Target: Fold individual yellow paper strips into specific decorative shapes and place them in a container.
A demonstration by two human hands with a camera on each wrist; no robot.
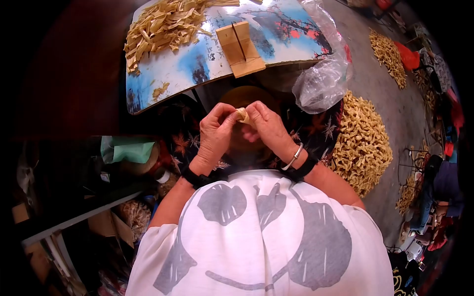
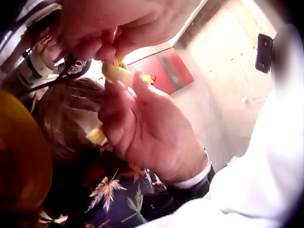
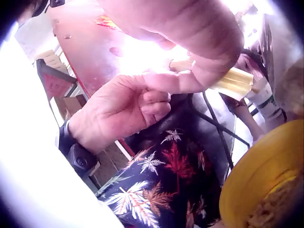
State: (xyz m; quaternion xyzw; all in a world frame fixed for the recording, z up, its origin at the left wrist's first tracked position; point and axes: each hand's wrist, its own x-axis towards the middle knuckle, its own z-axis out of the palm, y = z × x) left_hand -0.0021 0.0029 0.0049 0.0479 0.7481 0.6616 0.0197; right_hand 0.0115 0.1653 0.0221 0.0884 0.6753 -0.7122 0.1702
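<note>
Above the lap, both hands meet on one pale yellow strip [image 1: 242,116], bent into a small fold or loop. My left hand [image 1: 216,132] pinches it between thumb and fingers. From the other side, my right hand [image 1: 270,129], with a bracelet at its wrist, grips the same strip. In the left wrist view the folded part [image 2: 118,76] shows between the fingertips, and a yellow end pokes out below the right hand. The right wrist view shows a flat, ridged length of strip [image 3: 236,81] sticking out past the right fingers, which hide the rest.
Ahead is a painted table [image 1: 197,71] with a heap of yellow strips [image 1: 165,27] and a wooden block with an upright blade [image 1: 240,48]. A yellow bowl [image 3: 251,161] holds small pieces near the lap. Clear plastic [image 1: 323,81] hangs off the table; a big pile of knotted pieces [image 1: 363,145] lies right.
</note>
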